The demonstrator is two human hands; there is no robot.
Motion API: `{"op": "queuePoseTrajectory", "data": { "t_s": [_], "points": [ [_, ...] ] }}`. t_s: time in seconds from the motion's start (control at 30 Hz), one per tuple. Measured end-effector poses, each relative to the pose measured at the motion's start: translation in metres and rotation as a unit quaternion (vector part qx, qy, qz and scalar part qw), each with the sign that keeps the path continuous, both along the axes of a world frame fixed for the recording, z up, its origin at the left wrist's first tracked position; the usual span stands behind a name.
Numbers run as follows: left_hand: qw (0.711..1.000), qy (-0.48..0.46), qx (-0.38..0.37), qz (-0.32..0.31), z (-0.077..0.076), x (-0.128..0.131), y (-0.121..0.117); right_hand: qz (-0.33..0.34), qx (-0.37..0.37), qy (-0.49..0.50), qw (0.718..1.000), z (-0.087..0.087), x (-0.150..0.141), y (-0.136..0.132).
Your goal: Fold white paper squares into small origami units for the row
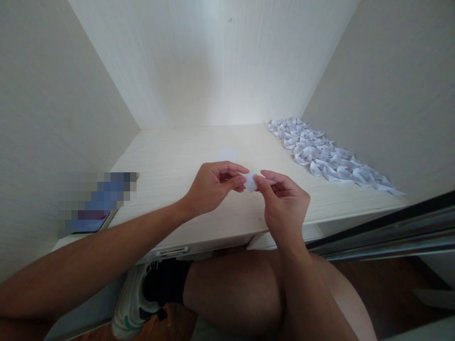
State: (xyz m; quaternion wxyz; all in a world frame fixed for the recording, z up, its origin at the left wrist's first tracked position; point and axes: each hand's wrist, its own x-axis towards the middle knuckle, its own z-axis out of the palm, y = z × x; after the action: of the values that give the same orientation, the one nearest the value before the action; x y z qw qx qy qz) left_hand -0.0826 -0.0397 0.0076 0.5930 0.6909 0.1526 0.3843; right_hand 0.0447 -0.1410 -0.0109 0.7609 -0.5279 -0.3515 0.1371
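A small piece of folded white paper (251,182) is held up over the front of the desk, with crease lines showing on its face. My left hand (215,185) pinches its left side between thumb and fingers. On the right side, my right hand (284,196) grips it, the thumb lying across the front. Just beyond my hands a flat white paper sheet (228,154) lies on the desktop, partly hidden by the left hand. Along the right wall stretches a pile of folded paper boats (325,154), many overlapping one another.
The pale wooden desk (170,151) is enclosed by walls at the back and both sides. A device with a blurred-out screen (103,203) leans at the left. Below the front edge are a drawer handle (172,252), my bent leg and a shoe (131,303). A dark-edged frame (387,227) stands at the right.
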Motion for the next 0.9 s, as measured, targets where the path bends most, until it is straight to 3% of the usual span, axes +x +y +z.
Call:
{"op": "queuePoseTrajectory", "data": {
  "t_s": [0.37, 0.67, 0.9],
  "points": [
    [1.0, -0.011, 0.006, -0.012, 0.002, 0.001, -0.01, 0.006, 0.019, 0.025, 1.0, 0.004, 0.0, -0.001],
    [0.999, -0.018, -0.007, -0.031, 0.002, 0.001, -0.008, 0.074, -0.002, -0.108, 0.991, 0.008, 0.005, -0.008],
    [0.998, 0.003, 0.024, -0.052, 0.002, -0.002, -0.012, 0.11, -0.018, -0.103, 0.988, 0.01, 0.013, -0.011]
  ]
}}
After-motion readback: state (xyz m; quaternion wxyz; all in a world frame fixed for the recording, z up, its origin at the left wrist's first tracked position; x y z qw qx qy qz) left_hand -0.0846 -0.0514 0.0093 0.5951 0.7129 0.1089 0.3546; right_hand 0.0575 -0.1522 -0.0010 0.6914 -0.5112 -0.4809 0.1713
